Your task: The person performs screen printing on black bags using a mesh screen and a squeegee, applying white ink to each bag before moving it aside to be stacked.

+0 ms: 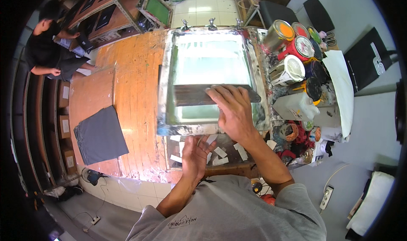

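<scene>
A screen-printing frame (163, 92) lies on the wooden table, clamped at its far edge by several metal hinge clamps (211, 24). White ink (212, 63) covers much of its pale green mesh. Across the mesh stretches a wide dark squeegee (190, 96), with my right hand (233, 105) wrapped over its right half. Below the frame's near edge is my left hand (195, 156), palm up with its fingers apart and nothing in it. Small white strips (220, 152) are stuck to the board by that hand.
Left on the table lies a stack of dark fabric pieces (101, 135). Ink cans and tubs (292, 69) crowd the right side, beside a white jerrycan (294, 107). At the far left, another person (46, 46) holds a dark item near shelves (101, 12).
</scene>
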A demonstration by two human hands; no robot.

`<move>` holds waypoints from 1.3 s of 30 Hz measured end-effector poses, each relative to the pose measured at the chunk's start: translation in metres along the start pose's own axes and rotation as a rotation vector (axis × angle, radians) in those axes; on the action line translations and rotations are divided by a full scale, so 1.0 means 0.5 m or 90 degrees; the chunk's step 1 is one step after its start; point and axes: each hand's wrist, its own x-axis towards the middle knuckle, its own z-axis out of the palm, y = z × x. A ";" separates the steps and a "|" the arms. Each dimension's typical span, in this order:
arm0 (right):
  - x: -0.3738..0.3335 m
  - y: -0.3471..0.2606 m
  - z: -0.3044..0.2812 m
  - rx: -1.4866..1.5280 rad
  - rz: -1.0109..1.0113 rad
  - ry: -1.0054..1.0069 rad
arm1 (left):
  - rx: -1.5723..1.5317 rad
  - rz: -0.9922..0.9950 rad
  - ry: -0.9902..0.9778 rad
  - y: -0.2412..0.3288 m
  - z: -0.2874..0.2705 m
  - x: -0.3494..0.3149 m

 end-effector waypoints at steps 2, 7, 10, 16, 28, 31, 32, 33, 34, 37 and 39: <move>-0.013 0.050 0.063 -0.005 0.022 -0.054 | -0.067 -0.142 0.088 -0.023 -0.056 0.018; 0.103 0.205 0.200 -0.040 0.028 -0.145 | -0.008 -0.184 0.173 -0.069 -0.101 0.063; 0.190 0.257 0.272 -0.094 0.048 -0.207 | -0.012 -0.176 0.211 -0.078 -0.108 0.062; 0.159 0.243 0.295 -0.116 0.090 -0.285 | 0.021 -0.162 0.191 -0.071 -0.093 0.048; -0.173 -0.055 0.109 -0.036 0.135 -0.279 | 0.041 -0.151 0.158 -0.065 -0.089 0.052; -0.173 -0.037 0.120 -0.024 0.165 -0.326 | 0.025 -0.161 0.185 -0.087 -0.121 0.078; -0.165 -0.016 0.133 -0.021 0.176 -0.350 | 0.025 -0.164 0.187 -0.091 -0.126 0.083; -0.158 0.006 0.145 0.003 0.182 -0.358 | 0.033 -0.157 0.211 -0.093 -0.120 0.082; -0.155 0.016 0.147 0.024 0.192 -0.359 | 0.046 -0.161 0.201 -0.091 -0.117 0.080; -0.165 0.030 0.154 0.045 0.195 -0.368 | 0.068 -0.170 0.182 -0.086 -0.115 0.080; -0.203 0.017 0.163 0.004 0.171 -0.380 | 0.064 -0.172 0.183 -0.087 -0.116 0.082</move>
